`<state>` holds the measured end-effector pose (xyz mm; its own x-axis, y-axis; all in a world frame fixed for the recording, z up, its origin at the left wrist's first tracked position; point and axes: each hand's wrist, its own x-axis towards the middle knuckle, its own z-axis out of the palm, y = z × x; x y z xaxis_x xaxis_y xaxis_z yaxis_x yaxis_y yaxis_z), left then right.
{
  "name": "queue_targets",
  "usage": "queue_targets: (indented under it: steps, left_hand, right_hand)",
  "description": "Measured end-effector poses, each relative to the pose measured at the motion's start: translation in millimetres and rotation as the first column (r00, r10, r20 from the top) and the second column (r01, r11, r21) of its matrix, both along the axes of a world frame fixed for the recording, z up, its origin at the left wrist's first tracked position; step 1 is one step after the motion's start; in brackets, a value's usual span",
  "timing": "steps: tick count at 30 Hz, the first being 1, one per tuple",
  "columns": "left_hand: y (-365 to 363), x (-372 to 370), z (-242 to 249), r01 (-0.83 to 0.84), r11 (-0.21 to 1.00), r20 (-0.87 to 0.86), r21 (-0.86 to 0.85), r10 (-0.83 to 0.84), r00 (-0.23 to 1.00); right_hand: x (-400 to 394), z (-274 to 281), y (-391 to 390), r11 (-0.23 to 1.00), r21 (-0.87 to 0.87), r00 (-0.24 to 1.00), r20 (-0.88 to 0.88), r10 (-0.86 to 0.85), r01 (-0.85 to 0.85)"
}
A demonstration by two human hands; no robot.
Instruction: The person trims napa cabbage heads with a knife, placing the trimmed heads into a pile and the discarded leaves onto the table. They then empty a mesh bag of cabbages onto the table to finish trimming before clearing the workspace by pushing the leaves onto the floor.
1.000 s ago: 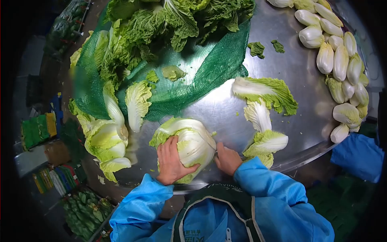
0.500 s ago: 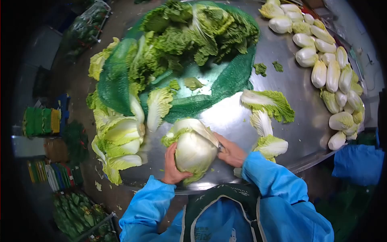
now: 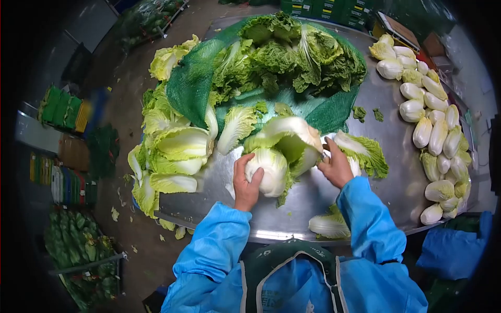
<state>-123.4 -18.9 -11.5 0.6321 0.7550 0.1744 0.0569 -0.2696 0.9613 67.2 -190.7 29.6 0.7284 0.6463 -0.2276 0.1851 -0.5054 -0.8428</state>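
A pale cabbage (image 3: pixel 270 169) is between my two hands above the metal table, with a large outer leaf (image 3: pixel 296 141) peeled away from its head. My left hand (image 3: pixel 247 182) grips the cabbage on its left side, thumb across the front. At the leaf's base on the right is my right hand (image 3: pixel 335 163), its fingers closed round something small and dark that I cannot make out clearly. Behind the cabbage, a green mesh bag (image 3: pixel 188 91) holds leafy cabbages (image 3: pixel 276 57). Loose leaves (image 3: pixel 237 128) lie near both hands.
Trimmed small cabbages (image 3: pixel 438 135) line the right side of the metal table (image 3: pixel 394 172). Outer leaves (image 3: pixel 175 148) are piled at the left edge. Crates (image 3: pixel 65 109) and a rack of green vegetables (image 3: pixel 78 250) stand on the floor at left. A blue cloth (image 3: pixel 454 250) hangs at lower right.
The large leaf has opened away from the cabbage head, and both hands have moved up and right in the view. The view has shifted, and a loose leaf now lies near the front edge.
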Motion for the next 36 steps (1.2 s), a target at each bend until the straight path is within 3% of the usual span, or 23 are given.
queue_targets:
  steps: [2, 3, 4, 6, 7, 10, 11, 12, 15, 16, 17, 18, 19, 20, 21, 22, 24, 26, 28, 30, 33, 34, 36]
  left_hand:
    - [11, 2, -18, -0.078, 0.973, 0.048, -0.217, 0.09, 0.995]
    - [14, -1, -5, -0.127, 0.95, -0.023, -0.286, 0.125, 0.992]
    - [11, -6, -4, -0.136, 0.948, -0.029, -0.289, 0.134, 0.991]
    - [8, -12, -3, -0.117, 0.989, -0.193, -0.091, 0.098, 0.976]
    - [3, -15, -8, -0.096, 0.995, -0.137, -0.035, 0.091, 0.986]
    - [-8, -21, -18, -0.069, 0.996, -0.187, 0.062, 0.079, 0.979]
    - [-8, -20, -23, -0.065, 0.998, -0.172, 0.014, 0.067, 0.983]
    - [-5, -20, -24, -0.058, 0.998, -0.172, 0.005, 0.058, 0.983]
    - [3, -19, -24, -0.017, 0.984, -0.281, 0.175, 0.067, 0.957]
    - [1, -16, -8, -0.018, 0.984, -0.285, 0.175, 0.068, 0.956]
    - [-3, -15, 12, 0.027, 0.908, -0.336, 0.418, 0.127, 0.933]
    - [-7, -13, 23, 0.089, 0.772, -0.369, 0.629, 0.195, 0.909]
    - [-12, -10, 21, 0.093, 0.774, -0.376, 0.627, 0.196, 0.906]
    - [-20, -8, 20, 0.109, 0.923, -0.33, 0.37, 0.021, 0.944]
    - [-28, -5, 19, 0.153, 0.985, -0.227, 0.085, -0.13, 0.965]
    - [-33, 3, 11, 0.17, 0.977, -0.047, -0.129, -0.177, 0.983]
    - [-34, 7, 8, 0.127, 0.941, -0.006, -0.313, -0.136, 0.991]
    - [-32, 4, 11, 0.136, 0.965, -0.051, -0.225, -0.151, 0.987]
    - [-30, 4, 16, 0.145, 0.981, -0.102, -0.132, -0.159, 0.982]
    - [-29, 8, 21, 0.097, 0.993, -0.179, -0.069, -0.108, 0.978]
    - [-18, 9, 17, 0.142, 0.989, -0.195, -0.044, -0.148, 0.97]
    - [-16, 6, 15, 0.146, 0.989, -0.191, -0.038, -0.15, 0.97]
    - [-15, -5, 10, 0.124, 0.98, -0.152, -0.157, -0.148, 0.977]
  right_hand:
    - [-21, 7, -3, 1.0, -0.014, 0.976, 0.218, 0.002, 0.001]
    - [-25, -23, -3, 0.978, 0.183, 0.943, 0.331, 0.039, -0.105]
    - [-18, -23, -5, 0.978, 0.179, 0.944, 0.326, 0.048, -0.112]
    - [7, -19, -7, 0.98, -0.2, 0.988, -0.153, -0.014, -0.017]
    - [17, -3, -5, 0.974, -0.225, 0.959, -0.267, -0.09, 0.029]
    - [10, 10, -5, 0.993, -0.114, 0.958, -0.283, -0.047, 0.015]
    - [-7, 13, -3, 0.996, -0.09, 0.985, -0.174, -0.018, 0.002]
    - [-19, 22, -1, 0.995, -0.06, 0.958, -0.271, -0.093, 0.079]
    - [-37, -3, -9, 0.981, 0.107, 0.945, -0.304, -0.121, 0.16]
    - [-40, -16, -9, 0.987, 0.16, 0.993, 0.116, -0.025, 0.007]
    - [-43, -26, -8, 0.978, 0.148, 0.856, 0.515, 0.053, -0.149]
    - [-47, -13, -3, 0.978, 0.15, 0.86, 0.508, 0.049, -0.144]
    - [-53, 13, 6, 0.988, 0.109, 0.897, 0.439, 0.05, -0.108]
    - [-57, 31, 16, 0.995, 0.064, 0.928, 0.369, 0.05, -0.079]
    - [-60, 35, 25, 0.987, 0.118, 0.96, 0.272, 0.071, -0.107]
    - [-54, 28, 31, 0.987, 0.118, 0.959, 0.272, 0.076, -0.111]
    - [-36, 14, 46, 0.935, 0.222, 0.956, 0.169, 0.241, -0.275]
    - [-22, 18, 56, 0.933, 0.214, 0.957, 0.087, 0.275, -0.288]
    - [-18, 19, 69, 0.929, 0.115, 0.914, 0.259, 0.313, -0.351]
    - [-18, 14, 83, 0.927, 0.124, 0.905, 0.295, 0.305, -0.353]
    - [5, -11, 103, 0.978, 0.023, 0.966, 0.165, 0.201, -0.208]
    - [20, -29, 106, 0.996, 0.049, 0.993, 0.098, 0.07, -0.075]
    - [48, -51, 91, 0.997, -0.006, 0.984, 0.156, 0.083, -0.083]
